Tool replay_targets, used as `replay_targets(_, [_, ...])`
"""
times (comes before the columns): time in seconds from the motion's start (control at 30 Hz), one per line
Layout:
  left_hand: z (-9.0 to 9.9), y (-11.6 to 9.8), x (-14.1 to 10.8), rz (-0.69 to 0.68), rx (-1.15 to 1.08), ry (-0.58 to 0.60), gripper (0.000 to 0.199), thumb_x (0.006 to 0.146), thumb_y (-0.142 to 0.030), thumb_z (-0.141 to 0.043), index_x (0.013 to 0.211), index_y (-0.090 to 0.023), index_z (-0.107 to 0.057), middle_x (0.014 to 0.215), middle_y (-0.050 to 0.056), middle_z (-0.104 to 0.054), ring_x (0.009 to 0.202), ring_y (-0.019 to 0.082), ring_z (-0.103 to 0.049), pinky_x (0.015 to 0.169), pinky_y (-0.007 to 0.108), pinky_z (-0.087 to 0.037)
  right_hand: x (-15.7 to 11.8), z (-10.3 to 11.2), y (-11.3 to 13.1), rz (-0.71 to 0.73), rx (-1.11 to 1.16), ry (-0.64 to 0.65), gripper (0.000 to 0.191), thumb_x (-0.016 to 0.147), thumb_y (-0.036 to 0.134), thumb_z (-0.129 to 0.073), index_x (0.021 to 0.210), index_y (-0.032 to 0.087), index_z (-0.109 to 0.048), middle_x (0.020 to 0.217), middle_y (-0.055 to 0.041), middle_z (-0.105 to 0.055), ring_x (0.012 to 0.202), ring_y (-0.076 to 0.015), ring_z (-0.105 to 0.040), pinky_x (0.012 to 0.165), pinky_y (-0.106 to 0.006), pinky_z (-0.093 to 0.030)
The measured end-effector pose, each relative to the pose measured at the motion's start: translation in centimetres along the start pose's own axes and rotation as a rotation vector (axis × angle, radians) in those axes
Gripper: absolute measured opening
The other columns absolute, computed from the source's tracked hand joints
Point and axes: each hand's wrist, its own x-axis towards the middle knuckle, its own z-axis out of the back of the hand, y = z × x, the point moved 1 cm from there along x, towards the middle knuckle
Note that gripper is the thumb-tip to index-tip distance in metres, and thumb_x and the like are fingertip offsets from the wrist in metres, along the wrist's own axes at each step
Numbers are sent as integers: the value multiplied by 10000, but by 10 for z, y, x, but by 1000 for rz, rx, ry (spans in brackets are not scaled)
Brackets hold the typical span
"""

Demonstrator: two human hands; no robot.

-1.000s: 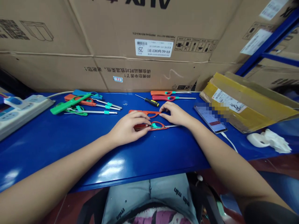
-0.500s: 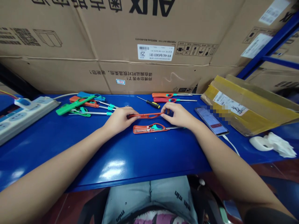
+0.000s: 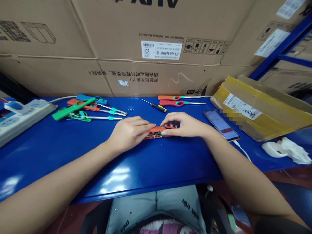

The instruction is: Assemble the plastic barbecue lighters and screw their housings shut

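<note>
Both hands hold an orange lighter shell half [image 3: 157,129] over the opened orange lighter body [image 3: 156,136], whose inner parts show along the near side. My left hand [image 3: 133,131] closes on the shell's left end, fingertips on its top. My right hand [image 3: 181,126] pinches the right end between thumb and fingers. The shell is close above or touching the body; how far they meet is hidden by the fingers. The lighter's metal tube is behind my right hand. Beyond the hands lies a black and yellow screwdriver [image 3: 159,107].
At left lie green, orange and blue lighter parts [image 3: 75,109] with metal tubes, beside a white power strip [image 3: 24,120]. Orange [image 3: 168,97] and red [image 3: 168,103] lighters lie at the back. Right are a phone [image 3: 221,125] with a cable, a yellow-taped box [image 3: 255,110] and white tissue [image 3: 294,151].
Both hands have brought the orange shell half down and nearer, onto or just over the opened lighter body. The shell has tipped so its outer face shows. The camera view has shifted slightly.
</note>
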Motion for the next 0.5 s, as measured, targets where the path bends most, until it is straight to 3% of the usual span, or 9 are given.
replay_targets(0.17, [3,1,-1,68,-14,62,261,1007,-250,-529,1125,-201,-756,1048,51,-794,862,194,-715,759,319,-557,1,-2,-1,14,-26,3,311,827,460,-765,945,175,-725,874,-22,-641,769,-149,-559,724,-289,-457])
replay_targets(0.37, [14,2,7,122,-84,292,352,936,-389,-595,1169,-169,-739,1027,93,-767,904,253,-684,786,374,-543,3,-7,-8,143,-67,-69,273,806,391,-802,943,180,-696,935,-34,-638,797,-159,-574,759,-304,-476])
replay_targets(0.5, [19,4,12,129,-116,418,313,929,-382,-600,1140,-198,-741,994,77,-747,904,248,-666,801,367,-520,4,-11,-11,215,-102,-84,241,813,348,-801,953,184,-692,957,-39,-629,838,-171,-589,798,-318,-484])
